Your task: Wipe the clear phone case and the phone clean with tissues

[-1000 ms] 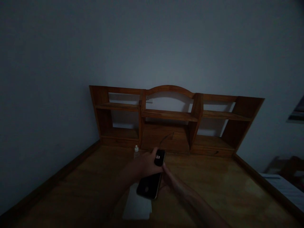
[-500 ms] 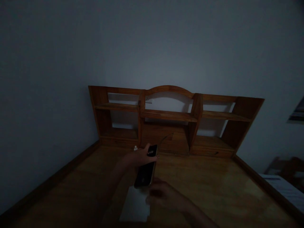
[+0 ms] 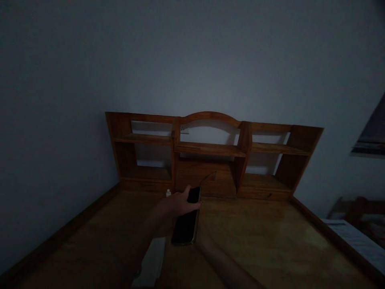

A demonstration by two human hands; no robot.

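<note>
My left hand [image 3: 180, 204] is wrapped round a smartphone [image 3: 185, 228], thumb and fingers on its edges. The phone is tilted, its screen dark and facing me. Close to the phone's lower right edge is my right hand [image 3: 203, 237], its fingers hidden behind the phone; I cannot tell what they touch. Below the left wrist a flat white sheet-like thing [image 3: 152, 261] lies on the wooden desktop [image 3: 255, 237], partly covered by my forearm. A small white bottle-like top [image 3: 168, 193] shows just beyond the left hand.
At the back of the desktop stands a wooden shelf unit [image 3: 210, 149] against the wall. A wall socket [image 3: 184, 130] shows through its middle opening. To the right, past the raised desk edge, are a white surface [image 3: 351, 237] and a wooden piece of furniture [image 3: 365, 208].
The phone's lit clock has gone dark. My right hand has moved up from over the white sheet to behind the phone. The white sheet now appears farther left.
</note>
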